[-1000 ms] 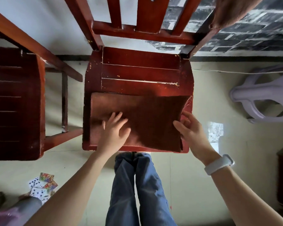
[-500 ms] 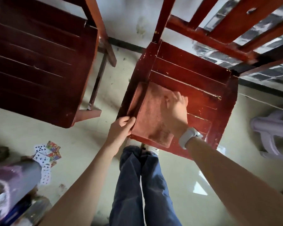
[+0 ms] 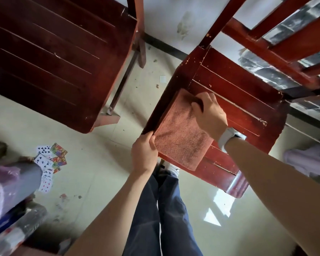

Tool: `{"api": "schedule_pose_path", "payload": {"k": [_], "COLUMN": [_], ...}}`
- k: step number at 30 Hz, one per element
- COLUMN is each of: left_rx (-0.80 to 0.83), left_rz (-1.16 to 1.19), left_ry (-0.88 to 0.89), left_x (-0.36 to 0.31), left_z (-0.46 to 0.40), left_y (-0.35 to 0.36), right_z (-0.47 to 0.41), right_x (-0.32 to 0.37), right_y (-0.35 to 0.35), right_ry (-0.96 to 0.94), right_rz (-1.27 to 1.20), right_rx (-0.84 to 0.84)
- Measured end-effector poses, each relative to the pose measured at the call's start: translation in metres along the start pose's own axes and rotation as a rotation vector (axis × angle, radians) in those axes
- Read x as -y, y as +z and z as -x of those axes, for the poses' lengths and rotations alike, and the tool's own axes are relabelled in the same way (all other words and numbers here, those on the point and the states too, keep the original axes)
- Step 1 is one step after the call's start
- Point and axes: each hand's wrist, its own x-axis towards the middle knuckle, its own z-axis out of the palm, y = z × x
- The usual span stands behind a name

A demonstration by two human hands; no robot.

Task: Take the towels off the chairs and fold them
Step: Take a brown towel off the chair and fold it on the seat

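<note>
The left hand (image 3: pixel 144 154) pinches the near left corner of the folded towel (image 3: pixel 181 133), thumb on top of the cloth and fingers curled under its edge at the seat's rim. The right hand (image 3: pixel 209 112) lies palm-down on the towel's far end, fingers bent over its far edge, apparently gripping the fold; a white wristband (image 3: pixel 227 138) sits on that wrist. The rust-coloured towel lies flat on the front left part of the red wooden chair (image 3: pixel 244 100), its left side flush with the seat's edge and its near right corner reaching close to the front edge. The rest of the slatted seat, behind and to the right, is bare. A second dark chair (image 3: pixel 50 52) stands to the left, with open floor (image 3: pixel 100 163) between the two. Playing cards (image 3: pixel 48 163) lie scattered on the floor further left.
</note>
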Motion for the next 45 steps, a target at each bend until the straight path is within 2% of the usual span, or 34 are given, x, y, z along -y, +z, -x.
{"api": "schedule_pose_path", "payload": {"k": [4, 7, 11, 14, 17, 21, 26, 29, 31, 33, 35, 37, 39, 41, 42, 43, 45], "left_rx": [0.047, 0.055, 0.074, 0.056, 0.076, 0.059, 0.159, 0.261, 0.369, 0.474, 0.507, 0.480, 0.395, 0.379, 0.416, 0.464, 0.499], "left_rz": [-0.118, -0.202, -0.391, -0.471, -0.469, -0.549, -0.729, -0.835, -0.923, -1.006, -1.043, -0.996, -0.941, -0.916, -0.914, -0.917, -0.896], "left_ry": [0.010, 0.054, 0.214, 0.277, 0.275, 0.342, 0.791, 0.933, 0.930, 0.874, 0.846, 0.876, 0.954, 0.985, 0.951, 0.896, 0.815], "left_x": [0.006, 0.003, 0.008, 0.014, 0.016, 0.009, -0.013, -0.032, -0.039, -0.040, -0.042, -0.050, -0.060, -0.071, -0.078, -0.084, -0.092], "left_z": [-0.009, -0.010, -0.009, -0.013, -0.016, -0.019, -0.044, -0.065, -0.078, -0.088, -0.092, -0.089, -0.085, -0.086, -0.088, -0.090, -0.093], "left_y": [0.004, 0.004, 0.008, 0.007, 0.006, 0.002, 0.002, 0.010, 0.013, 0.015, 0.015, 0.014, 0.014, 0.019, 0.023, 0.027, 0.036], "right_z": [-0.007, -0.009, 0.006, 0.035, 0.055, 0.054, 0.059, 0.087, 0.105, 0.113, 0.110, 0.110, 0.112, 0.114, 0.113, 0.110, 0.104], "right_x": [0.002, 0.000, -0.006, -0.017, -0.036, -0.055, -0.054, -0.059, -0.066, -0.071, -0.072, -0.070, -0.072, -0.074, -0.074, -0.072, -0.070], "right_y": [0.007, 0.008, 0.012, 0.024, 0.047, 0.069, 0.073, 0.083, 0.094, 0.102, 0.101, 0.093, 0.084, 0.072, 0.066, 0.061, 0.056], "right_ry": [0.024, 0.020, -0.156, -0.355, -0.335, -0.275, -0.295, -0.445, -0.536, -0.547, -0.538, -0.561, -0.467, -0.132, 0.070, 0.248, 0.433], "right_rz": [0.112, 0.089, 0.080, 0.310, 0.537, 0.609, 0.545, 0.511, 0.562, 0.597, 0.538, 0.388, 0.220, 0.094, 0.033, -0.034, -0.171], "right_rx": [0.022, -0.022, -0.272, -0.384, -0.229, -0.063, -0.121, -0.115, -0.035, 0.041, 0.037, -0.052, -0.196, -0.277, -0.247, -0.147, 0.072]}}
